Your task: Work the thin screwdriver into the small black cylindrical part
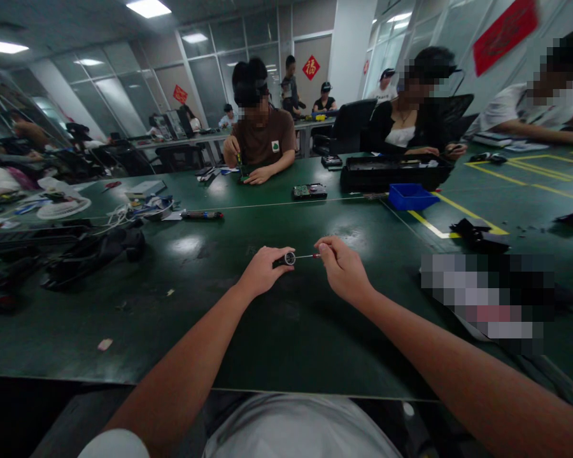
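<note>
My left hand (262, 270) rests on the green table (286, 318) with its fingers closed round a small black screwdriver handle (288, 259) with a silver end. A thin metal bit (305, 256) sticks out of it to the right. My right hand (342, 270) pinches the far end of that bit, where a small red part shows. Both hands sit close together at the middle of the table.
A blue tray (409, 196) and a long black case (394, 172) stand at the back right, beside yellow floor-tape lines. A circuit board (309, 191) lies mid-table. Black bags and cables (93, 251) clutter the left. Several people work across the table.
</note>
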Motion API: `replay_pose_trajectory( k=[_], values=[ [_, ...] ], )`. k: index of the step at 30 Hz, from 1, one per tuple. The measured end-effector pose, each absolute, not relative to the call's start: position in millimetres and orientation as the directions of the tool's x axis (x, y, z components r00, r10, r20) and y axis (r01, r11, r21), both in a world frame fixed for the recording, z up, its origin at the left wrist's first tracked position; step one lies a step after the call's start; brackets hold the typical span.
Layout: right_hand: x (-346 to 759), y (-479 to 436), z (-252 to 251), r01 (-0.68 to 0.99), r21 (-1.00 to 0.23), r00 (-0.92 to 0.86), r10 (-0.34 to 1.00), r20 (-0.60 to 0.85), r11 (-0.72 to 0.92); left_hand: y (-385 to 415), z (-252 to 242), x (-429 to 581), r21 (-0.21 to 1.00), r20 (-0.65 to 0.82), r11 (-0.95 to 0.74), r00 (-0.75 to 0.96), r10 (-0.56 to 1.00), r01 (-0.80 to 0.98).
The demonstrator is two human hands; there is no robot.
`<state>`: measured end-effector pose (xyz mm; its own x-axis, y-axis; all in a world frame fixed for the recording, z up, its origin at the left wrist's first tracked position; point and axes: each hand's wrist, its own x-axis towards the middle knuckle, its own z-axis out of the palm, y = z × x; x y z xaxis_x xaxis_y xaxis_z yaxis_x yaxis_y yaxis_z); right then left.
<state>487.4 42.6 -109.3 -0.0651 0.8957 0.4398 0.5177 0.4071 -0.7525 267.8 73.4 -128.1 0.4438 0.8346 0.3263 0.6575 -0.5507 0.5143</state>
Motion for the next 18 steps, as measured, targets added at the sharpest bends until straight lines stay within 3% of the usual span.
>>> replay_pose_trajectory(
  k=[5, 8, 11, 13, 15, 18],
  values=[
    [483, 45, -115, 0.402, -0.822, 0.006, 0.896, 0.444, 0.404, 75, -129, 266, 0.512, 0.324, -0.535, 0.426, 0.845, 0.672],
    [483, 52, -117, 0.2, -0.912, 0.067, 0.924, 0.377, 0.358, 75, -130, 266, 0.512, 0.364, -0.561, 0.428, 0.828, 0.65],
    [486, 61, -120, -0.164, -0.968, 0.113, 0.978, 0.175, 0.192, 76, -130, 267, 0.497, 0.454, -0.627, 0.437, 0.777, 0.6],
    [489, 66, -123, -0.316, -0.948, 0.057, 0.998, 0.014, 0.032, 77, -130, 269, 0.482, 0.456, -0.64, 0.453, 0.766, 0.598],
    [491, 69, -126, -0.366, -0.931, 0.065, 0.997, -0.035, -0.009, 78, -131, 269, 0.479, 0.41, -0.62, 0.466, 0.784, 0.621],
    [490, 71, -129, -0.317, -0.944, 0.142, 0.989, 0.046, 0.089, 78, -132, 269, 0.489, 0.361, -0.581, 0.455, 0.814, 0.651]
  ],
)
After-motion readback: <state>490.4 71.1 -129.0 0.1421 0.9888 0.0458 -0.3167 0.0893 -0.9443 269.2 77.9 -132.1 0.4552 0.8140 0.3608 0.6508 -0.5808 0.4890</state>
